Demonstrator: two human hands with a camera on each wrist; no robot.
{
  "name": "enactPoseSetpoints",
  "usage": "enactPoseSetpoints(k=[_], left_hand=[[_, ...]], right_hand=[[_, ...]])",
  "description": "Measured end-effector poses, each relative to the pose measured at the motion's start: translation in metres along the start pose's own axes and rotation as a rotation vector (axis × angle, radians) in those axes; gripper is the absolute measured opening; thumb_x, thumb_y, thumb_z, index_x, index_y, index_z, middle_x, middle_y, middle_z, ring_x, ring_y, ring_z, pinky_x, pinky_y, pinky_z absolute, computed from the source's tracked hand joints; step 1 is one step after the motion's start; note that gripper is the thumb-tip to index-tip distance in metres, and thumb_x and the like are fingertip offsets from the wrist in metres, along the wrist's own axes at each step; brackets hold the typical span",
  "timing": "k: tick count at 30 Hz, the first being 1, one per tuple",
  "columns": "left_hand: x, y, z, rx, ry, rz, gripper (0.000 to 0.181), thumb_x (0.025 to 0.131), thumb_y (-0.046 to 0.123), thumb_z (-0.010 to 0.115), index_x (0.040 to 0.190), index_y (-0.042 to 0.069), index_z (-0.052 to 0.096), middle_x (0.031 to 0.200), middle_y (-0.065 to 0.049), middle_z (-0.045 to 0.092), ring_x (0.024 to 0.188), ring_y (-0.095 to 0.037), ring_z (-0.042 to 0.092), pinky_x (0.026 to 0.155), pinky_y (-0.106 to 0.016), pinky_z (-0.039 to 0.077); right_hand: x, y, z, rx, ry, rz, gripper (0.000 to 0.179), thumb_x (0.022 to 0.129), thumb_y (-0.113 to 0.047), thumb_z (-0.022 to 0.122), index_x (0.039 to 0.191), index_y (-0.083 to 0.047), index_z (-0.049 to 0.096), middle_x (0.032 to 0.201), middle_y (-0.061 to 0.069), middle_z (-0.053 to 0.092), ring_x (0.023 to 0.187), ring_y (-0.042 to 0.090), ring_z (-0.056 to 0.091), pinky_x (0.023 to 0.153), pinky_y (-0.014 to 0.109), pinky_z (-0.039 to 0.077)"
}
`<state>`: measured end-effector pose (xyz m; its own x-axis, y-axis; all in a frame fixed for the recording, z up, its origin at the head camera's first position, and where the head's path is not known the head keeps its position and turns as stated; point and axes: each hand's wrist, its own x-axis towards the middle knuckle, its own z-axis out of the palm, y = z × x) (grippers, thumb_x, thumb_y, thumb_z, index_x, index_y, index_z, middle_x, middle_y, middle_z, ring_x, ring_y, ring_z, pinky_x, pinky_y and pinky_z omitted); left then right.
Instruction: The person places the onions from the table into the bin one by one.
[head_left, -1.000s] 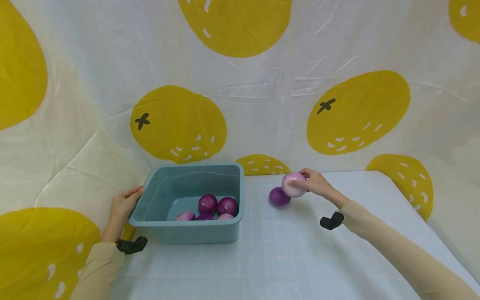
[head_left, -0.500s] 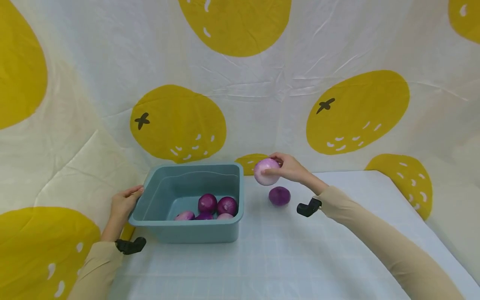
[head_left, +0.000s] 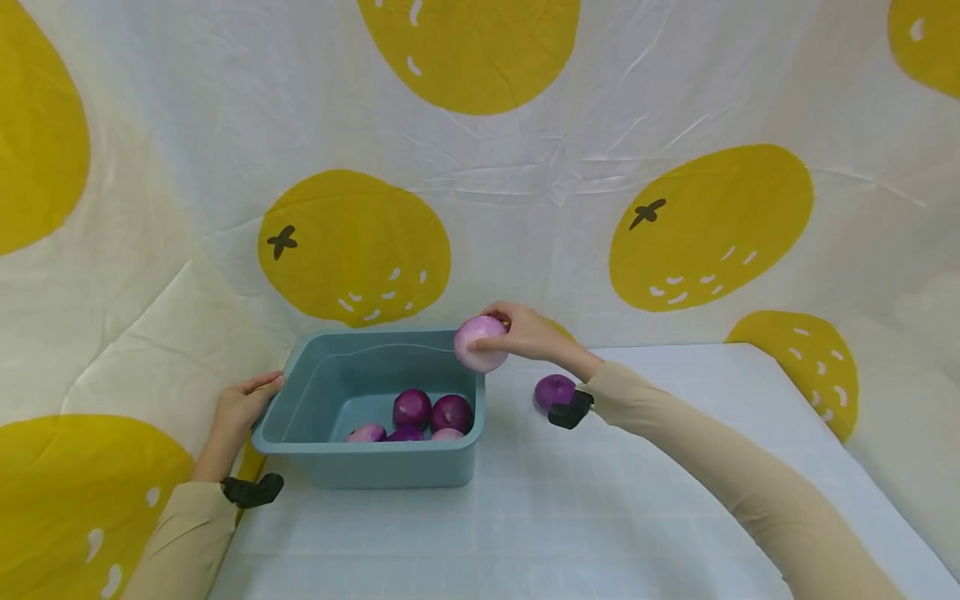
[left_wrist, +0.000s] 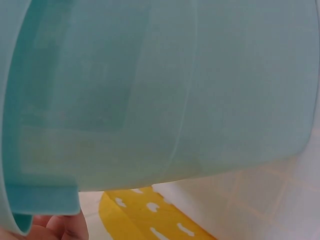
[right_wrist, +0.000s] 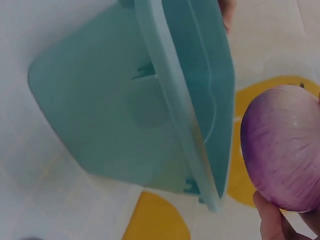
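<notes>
My right hand (head_left: 531, 335) pinches a pale pink-purple onion (head_left: 478, 343) between thumb and fingers, held up over the right rim of a blue-green plastic bin (head_left: 367, 448). Purple streaks run down the skin of this onion (right_wrist: 281, 150) in the right wrist view, with a thumb (right_wrist: 270, 217) against its underside. My left hand (head_left: 243, 408) grips the bin's left rim. Fingers (left_wrist: 67, 227) curl beneath that rim in the left wrist view. Inside the bin lie several onions, two of them dark purple, such as the round one (head_left: 412, 409); the front wall partly hides others.
Right of the bin, another dark purple onion (head_left: 553, 390) rests on the white tablecloth (head_left: 570, 517), partly behind the right wrist's black camera (head_left: 572, 410). A white curtain (head_left: 517, 217) printed with yellow fruit hangs behind and along the left side.
My right hand has lifted the pale onion from beside the dark one and carried it left to the bin's right rim. My left hand keeps its place on the bin.
</notes>
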<state>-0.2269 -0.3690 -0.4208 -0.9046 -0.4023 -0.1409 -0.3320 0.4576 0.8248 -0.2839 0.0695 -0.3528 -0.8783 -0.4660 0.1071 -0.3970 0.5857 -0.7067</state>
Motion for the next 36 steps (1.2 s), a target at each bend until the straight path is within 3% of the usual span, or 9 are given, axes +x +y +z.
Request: enactPoseSetpoints(k=[5,14,22,30,36], left_hand=[[-0.001,0.002,-0.001,0.002,-0.018,-0.012,0.063,0.092,0.042,0.059,0.135,-0.004,0.049,0.142,-0.023,0.044,0.137,-0.040,0.037,0.111,-0.050,0.032],[-0.002,0.001,-0.001,-0.011,0.002,-0.007,0.061,0.092,0.040,0.060,0.134,-0.003,0.051,0.140,-0.023,0.048,0.135,-0.038,0.040,0.110,-0.048,0.033],[0.000,0.002,0.002,-0.030,0.001,0.003,0.062,0.093,0.040,0.060,0.135,-0.005,0.050,0.143,-0.024,0.044,0.135,-0.038,0.039,0.110,-0.048,0.033],[-0.001,0.004,0.008,-0.018,0.007,0.029,0.055,0.094,0.034,0.059,0.133,-0.004,0.053,0.139,-0.025,0.048,0.133,-0.037,0.043,0.108,-0.047,0.036],[-0.001,0.003,0.003,0.014,0.030,0.048,0.054,0.093,0.035,0.061,0.131,-0.003,0.056,0.131,-0.020,0.059,0.130,-0.036,0.045,0.105,-0.045,0.038]], right_hand=[[0.015,-0.012,0.012,0.014,-0.036,0.001,0.059,0.078,-0.046,0.074,0.126,-0.015,0.058,0.114,0.003,0.063,0.100,0.020,0.058,0.084,0.032,0.053],[0.042,-0.031,0.032,0.033,-0.112,-0.017,0.058,0.079,-0.047,0.072,0.125,-0.015,0.057,0.113,0.002,0.062,0.101,0.018,0.056,0.084,0.028,0.052],[0.065,-0.042,0.053,0.017,-0.112,-0.018,0.059,0.080,-0.043,0.073,0.125,-0.009,0.059,0.116,0.007,0.063,0.101,0.020,0.057,0.084,0.026,0.052],[0.072,-0.037,0.082,0.031,-0.177,0.007,0.060,0.080,-0.039,0.075,0.126,-0.005,0.057,0.117,0.010,0.062,0.099,0.020,0.057,0.080,0.023,0.051],[0.075,-0.037,0.098,-0.024,-0.296,0.030,0.061,0.080,-0.036,0.074,0.129,-0.005,0.055,0.124,0.012,0.060,0.104,0.020,0.057,0.086,0.025,0.050]])
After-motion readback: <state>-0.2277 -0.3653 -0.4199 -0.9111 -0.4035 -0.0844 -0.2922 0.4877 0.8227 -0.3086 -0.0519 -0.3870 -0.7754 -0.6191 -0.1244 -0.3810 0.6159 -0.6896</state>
